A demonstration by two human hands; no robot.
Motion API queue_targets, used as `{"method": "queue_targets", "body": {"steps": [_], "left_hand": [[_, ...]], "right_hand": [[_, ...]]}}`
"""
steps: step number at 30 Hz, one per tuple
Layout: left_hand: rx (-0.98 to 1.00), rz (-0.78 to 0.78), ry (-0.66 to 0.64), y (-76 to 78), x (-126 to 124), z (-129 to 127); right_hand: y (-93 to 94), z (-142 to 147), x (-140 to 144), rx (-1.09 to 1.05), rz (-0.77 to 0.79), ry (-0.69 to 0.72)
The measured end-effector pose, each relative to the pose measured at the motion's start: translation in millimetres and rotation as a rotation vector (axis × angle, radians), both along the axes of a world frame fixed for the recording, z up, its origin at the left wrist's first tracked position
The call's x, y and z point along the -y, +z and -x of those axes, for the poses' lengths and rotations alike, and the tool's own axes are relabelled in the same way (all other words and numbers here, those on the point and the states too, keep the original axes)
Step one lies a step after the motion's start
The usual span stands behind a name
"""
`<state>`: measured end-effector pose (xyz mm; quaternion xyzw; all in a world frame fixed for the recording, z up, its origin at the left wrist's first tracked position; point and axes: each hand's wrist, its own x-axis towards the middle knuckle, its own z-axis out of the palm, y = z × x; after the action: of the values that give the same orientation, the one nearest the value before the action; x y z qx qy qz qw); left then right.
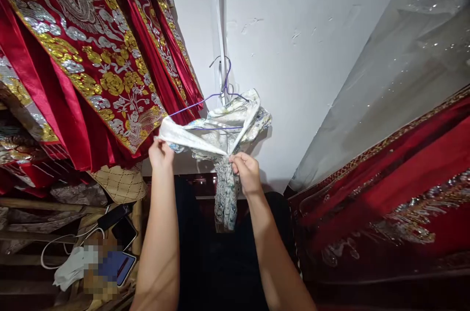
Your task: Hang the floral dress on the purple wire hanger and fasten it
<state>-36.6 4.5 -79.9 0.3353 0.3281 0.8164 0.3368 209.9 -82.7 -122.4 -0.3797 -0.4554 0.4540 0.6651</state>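
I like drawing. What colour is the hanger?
The wire hanger looks blue-purple, seen in the head view above the floral cloth.

We look from a single head-worn camera, tilted forward over both raised forearms toward the white wall (312, 56) at twelve o'clock, close enough that red embroidered garments (81, 56) crowd ten o'clock and three o'clock.
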Motion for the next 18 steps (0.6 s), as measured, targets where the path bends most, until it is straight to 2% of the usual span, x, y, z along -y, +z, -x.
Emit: {"method": "queue_targets", "body": {"steps": [4,6,7,9,11,14,16,18], "left_hand": [[0.248,0.191,-0.092,-66.9,42.5,-33.3],[0.345,0.261,-0.142,-85.8,56.9,-49.6],[0.403,0.281,-0.181,-89.4,61.3,-56.2],[0.522,0.267,-0.274,-84.4,66.7,-67.2],[0.582,0.175,-0.378,-66.9,73.1,-78.8],[0.424,0.020,-0.528,-33.7,93.3,-103.1],[0.212,-0.001,-0.624,-16.8,111.9,-122.0],[-0.059,0.021,-0.653,-6.3,128.8,-137.2]], "right_hand": [[-13.0,-2.9,17.0,0.036,0.087,0.048],[-16.7,-16.3,19.5,0.062,0.128,0.059],[-18.0,-24.2,19.5,0.056,0.161,0.042],[-20.1,-38.6,17.4,0.021,0.231,-0.029],[-21.6,-46.7,14.1,-0.006,0.255,-0.111],[-20.2,-44.0,12.3,0.046,0.182,-0.140],[-14.8,-36.8,16.6,0.082,0.164,-0.025],[-5.5,-31.1,25.5,0.045,0.206,0.220]]}}
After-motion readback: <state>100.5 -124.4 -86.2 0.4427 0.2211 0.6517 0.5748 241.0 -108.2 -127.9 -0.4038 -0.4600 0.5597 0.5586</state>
